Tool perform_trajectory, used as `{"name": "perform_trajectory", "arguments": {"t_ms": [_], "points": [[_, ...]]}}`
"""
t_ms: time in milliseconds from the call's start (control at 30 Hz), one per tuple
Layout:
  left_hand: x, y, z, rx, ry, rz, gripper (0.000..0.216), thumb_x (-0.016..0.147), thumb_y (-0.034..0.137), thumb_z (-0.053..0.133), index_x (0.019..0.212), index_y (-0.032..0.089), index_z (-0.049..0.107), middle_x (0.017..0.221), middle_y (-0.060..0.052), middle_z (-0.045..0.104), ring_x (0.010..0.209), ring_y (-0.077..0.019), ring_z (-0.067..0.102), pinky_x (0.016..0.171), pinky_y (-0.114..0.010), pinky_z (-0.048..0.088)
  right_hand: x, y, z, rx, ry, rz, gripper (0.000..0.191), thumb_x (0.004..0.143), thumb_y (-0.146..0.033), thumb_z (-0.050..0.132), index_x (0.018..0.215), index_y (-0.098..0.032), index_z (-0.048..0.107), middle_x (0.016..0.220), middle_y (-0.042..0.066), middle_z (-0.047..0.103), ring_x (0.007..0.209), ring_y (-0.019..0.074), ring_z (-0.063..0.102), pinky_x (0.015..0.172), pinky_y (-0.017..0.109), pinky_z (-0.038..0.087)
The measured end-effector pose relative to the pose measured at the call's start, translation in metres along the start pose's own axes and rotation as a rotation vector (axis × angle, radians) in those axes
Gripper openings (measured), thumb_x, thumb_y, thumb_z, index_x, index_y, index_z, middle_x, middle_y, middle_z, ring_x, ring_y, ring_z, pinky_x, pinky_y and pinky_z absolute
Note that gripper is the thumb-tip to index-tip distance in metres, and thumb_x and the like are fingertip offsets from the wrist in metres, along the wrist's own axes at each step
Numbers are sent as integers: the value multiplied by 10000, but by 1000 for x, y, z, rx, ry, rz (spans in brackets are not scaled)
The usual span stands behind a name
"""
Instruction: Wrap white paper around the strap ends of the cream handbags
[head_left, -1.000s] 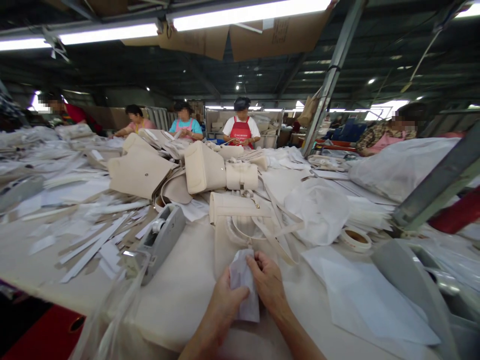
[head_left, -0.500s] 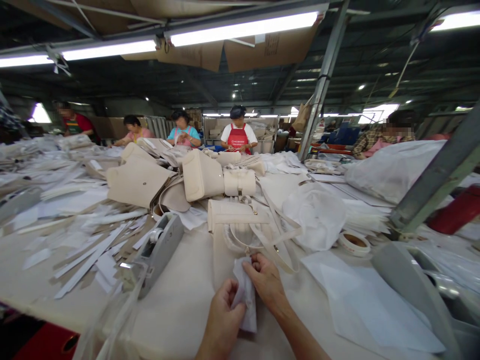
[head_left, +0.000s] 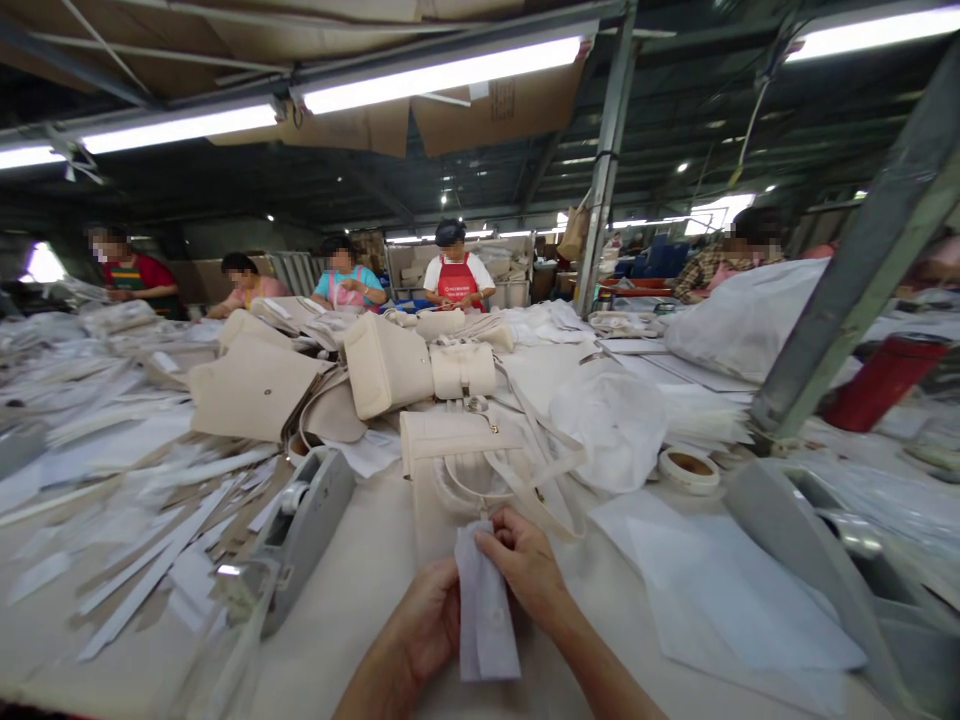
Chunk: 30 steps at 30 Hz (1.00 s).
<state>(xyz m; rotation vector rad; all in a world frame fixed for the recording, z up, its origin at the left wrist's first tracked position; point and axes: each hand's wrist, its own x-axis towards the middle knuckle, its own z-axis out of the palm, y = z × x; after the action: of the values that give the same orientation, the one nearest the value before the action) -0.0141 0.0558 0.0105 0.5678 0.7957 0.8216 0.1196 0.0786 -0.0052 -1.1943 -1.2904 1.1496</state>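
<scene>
A folded strip of thin white wrapping paper (head_left: pixel 486 630) hangs upright in front of the cream handbag (head_left: pixel 433 497), its top by the bag's handle loop. My right hand (head_left: pixel 526 568) pinches the top of the strip between thumb and fingers. My left hand (head_left: pixel 427 618) is closed at the strip's left edge, with its fingertips hidden behind the paper. The bag lies on the table, a handle (head_left: pixel 480 487) and a long strap (head_left: pixel 564 463) loose over it. What the paper covers is hard to make out.
Tape dispensers stand at left (head_left: pixel 315 535) and right (head_left: pixel 806 560). White paper sheets (head_left: pixel 739 590) lie at right, near a tape roll (head_left: pixel 688 470). Paper strips (head_left: pixel 161 555) litter the left. More cream bags (head_left: pixel 386 365) are piled behind; several co-workers are beyond.
My left hand has shifted down and left, its fingers moving behind the paper strip. The strip now hangs straighter and flatter. My right hand keeps its pinch at the top. The view has turned slightly right.
</scene>
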Motion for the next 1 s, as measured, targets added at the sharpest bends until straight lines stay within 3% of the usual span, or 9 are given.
{"name": "perform_trajectory", "arguments": {"t_ms": [100,267,433,533,767,867,1000], "points": [[2,2,-4,-10,-15,-30,435,652,468,764,898,112,722,758,-99,736,735,-229,685,718,-313,505,1,0,-2,-59,14,-41,139,748,-312,605,681,-206,545,546,-53,516,507,123,463,502,257,319],[7,-5,-3,237,177,86,175,554,157,731,722,124,695,580,-35,673,523,-155,595,567,-258,446,0,-2,-4,-53,22,-62,138,781,-324,592,718,-203,569,607,-25,592,578,148,552,561,274,397],[12,-11,6,228,248,138,179,562,134,642,738,130,671,567,-26,656,511,-163,595,553,-271,449,-34,0,-9,16,48,69,334,764,-400,636,1014,-200,545,816,40,705,763,217,673,676,321,495],[12,-13,13,204,288,145,178,558,135,611,729,130,658,572,-37,658,524,-186,612,538,-284,459,-59,6,-11,74,24,185,425,727,-330,648,1088,-211,457,794,25,708,710,215,677,620,311,502],[11,-17,23,194,308,182,116,564,120,576,665,156,621,519,-14,628,484,-177,596,503,-270,445,-68,12,-6,52,39,148,304,744,-286,623,1009,-229,484,623,-48,635,555,160,600,505,257,415],[9,-14,19,173,312,178,120,574,132,604,690,145,636,532,-16,631,474,-168,587,510,-273,452,-71,10,-9,227,-72,178,459,730,-300,642,1145,-232,458,743,-18,676,648,180,646,564,274,464],[7,-12,13,137,337,157,110,577,139,639,686,143,623,522,-4,618,445,-143,552,489,-260,444,-86,9,-18,330,-277,148,821,641,-151,663,1381,-268,329,1058,45,680,958,223,662,793,331,500]]}}
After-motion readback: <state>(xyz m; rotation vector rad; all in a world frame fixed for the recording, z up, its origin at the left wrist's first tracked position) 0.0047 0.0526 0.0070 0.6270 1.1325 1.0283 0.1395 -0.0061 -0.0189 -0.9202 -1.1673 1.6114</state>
